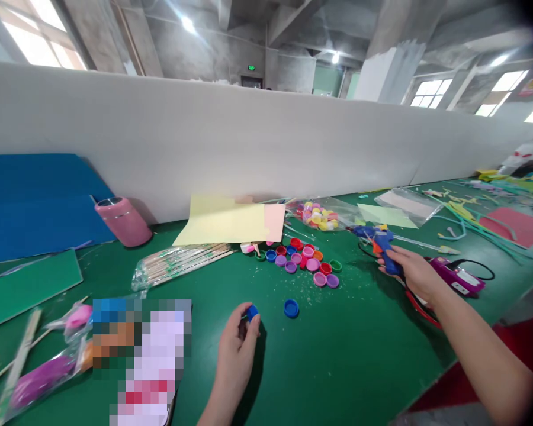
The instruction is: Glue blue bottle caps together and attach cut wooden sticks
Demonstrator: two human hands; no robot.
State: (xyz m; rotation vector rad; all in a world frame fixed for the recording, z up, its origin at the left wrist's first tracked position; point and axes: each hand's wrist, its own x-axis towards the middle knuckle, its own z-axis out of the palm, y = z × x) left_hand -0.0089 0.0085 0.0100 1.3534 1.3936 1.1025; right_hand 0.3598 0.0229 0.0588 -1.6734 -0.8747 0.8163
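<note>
A small blue cap is pinched in the grip of the left hand at the lower centre of the frame, and a second blue cap lies near it on the green desk. Over at centre right, the right hand has its grip wrapped round a blue glue gun; mid-frame sit scattered bright caps, with a pink flask farther left.
</note>
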